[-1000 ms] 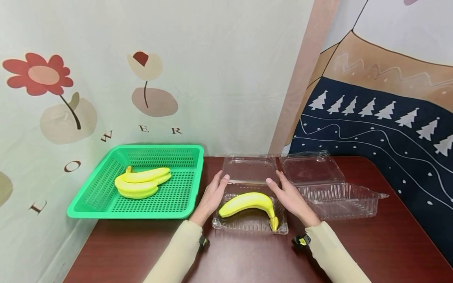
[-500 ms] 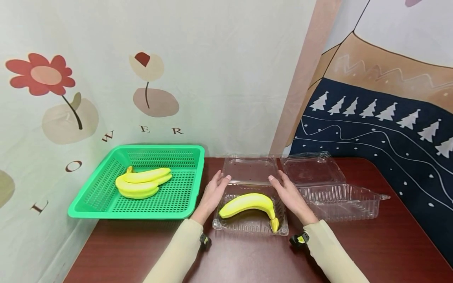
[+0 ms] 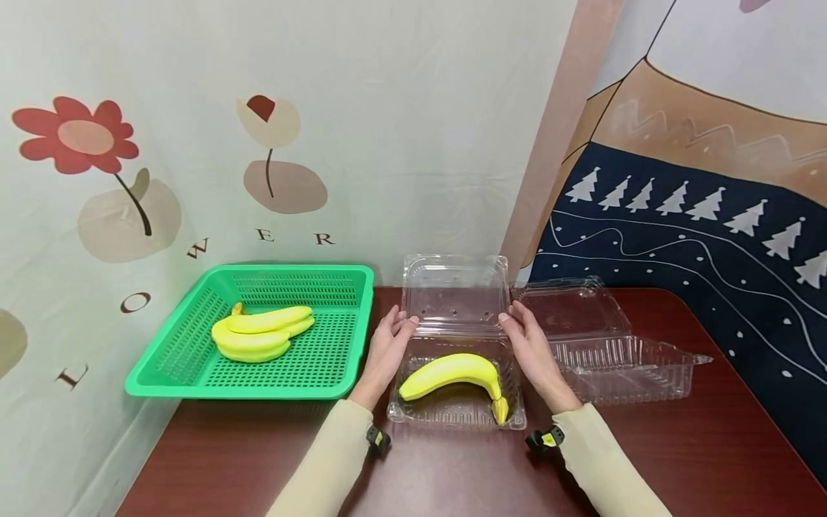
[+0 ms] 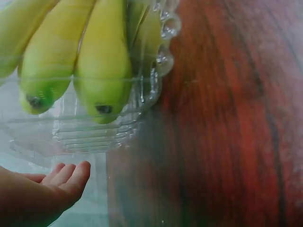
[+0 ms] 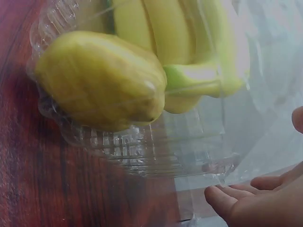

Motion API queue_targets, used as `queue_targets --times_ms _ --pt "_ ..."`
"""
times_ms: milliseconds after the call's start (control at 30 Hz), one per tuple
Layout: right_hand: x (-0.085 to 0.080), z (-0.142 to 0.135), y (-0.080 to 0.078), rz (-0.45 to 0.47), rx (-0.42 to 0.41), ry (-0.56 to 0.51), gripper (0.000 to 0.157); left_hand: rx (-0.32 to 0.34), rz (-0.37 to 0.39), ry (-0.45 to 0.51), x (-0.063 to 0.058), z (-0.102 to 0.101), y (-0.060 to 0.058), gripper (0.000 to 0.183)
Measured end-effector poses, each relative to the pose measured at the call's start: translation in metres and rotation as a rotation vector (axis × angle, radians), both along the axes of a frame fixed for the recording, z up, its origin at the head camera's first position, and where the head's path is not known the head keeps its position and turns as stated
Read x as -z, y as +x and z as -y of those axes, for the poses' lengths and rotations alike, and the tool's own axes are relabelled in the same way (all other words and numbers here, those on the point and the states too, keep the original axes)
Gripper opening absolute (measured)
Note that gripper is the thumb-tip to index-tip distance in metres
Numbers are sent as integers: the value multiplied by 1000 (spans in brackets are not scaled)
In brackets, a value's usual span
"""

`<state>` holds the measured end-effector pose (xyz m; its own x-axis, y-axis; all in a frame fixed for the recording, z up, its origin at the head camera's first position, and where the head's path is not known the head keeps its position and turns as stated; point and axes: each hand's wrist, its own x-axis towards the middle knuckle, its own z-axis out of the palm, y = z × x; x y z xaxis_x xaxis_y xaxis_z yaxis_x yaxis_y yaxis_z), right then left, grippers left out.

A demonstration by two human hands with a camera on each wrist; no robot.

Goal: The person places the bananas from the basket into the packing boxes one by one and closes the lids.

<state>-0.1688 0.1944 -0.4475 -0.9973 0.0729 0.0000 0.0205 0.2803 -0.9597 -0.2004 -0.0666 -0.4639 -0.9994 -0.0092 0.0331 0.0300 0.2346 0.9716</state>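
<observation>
A clear plastic clamshell box (image 3: 413, 418) stands on the table in the head view, with yellow bananas (image 3: 455, 370) in its base. Its hinged lid (image 3: 455, 287) is tilted up behind them. My left hand (image 3: 384, 348) holds the lid's left edge, thumb on the inner face and fingers outside. At the opposite edge my right hand (image 3: 535, 352) holds it likewise. Through the plastic, the left wrist view shows several banana tips (image 4: 102, 90) above my bent fingers (image 4: 75, 182). A rounded yellow fruit (image 5: 102, 80) lies beside bananas (image 5: 170, 33) in the right wrist view.
On the left, a green plastic basket (image 3: 245, 393) holds another bunch of bananas (image 3: 258, 334). A second clear clamshell box (image 3: 623, 370) stands right beside my right hand, its lid (image 3: 571, 309) laid back. Behind the dark red table (image 3: 452, 477) hangs a printed curtain (image 3: 413, 129).
The lid has swung up from lying back on the table. My fingers have moved slightly inward against its edges. Bananas, basket and second box have stayed in place.
</observation>
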Motion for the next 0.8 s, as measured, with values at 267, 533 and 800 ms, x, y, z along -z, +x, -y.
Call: queue_targets --times_ms 267,533,800 --pt "-2 1 4 -33 3 -17 71 -68 -14 -30 -5 -3 5 74" --pt "-5 -1 9 -60 2 -6 67 -108 -23 17 -11 -3 11 62" --pt "-5 -5 17 -77 -2 4 63 -67 -50 58 -15 0 20 59"
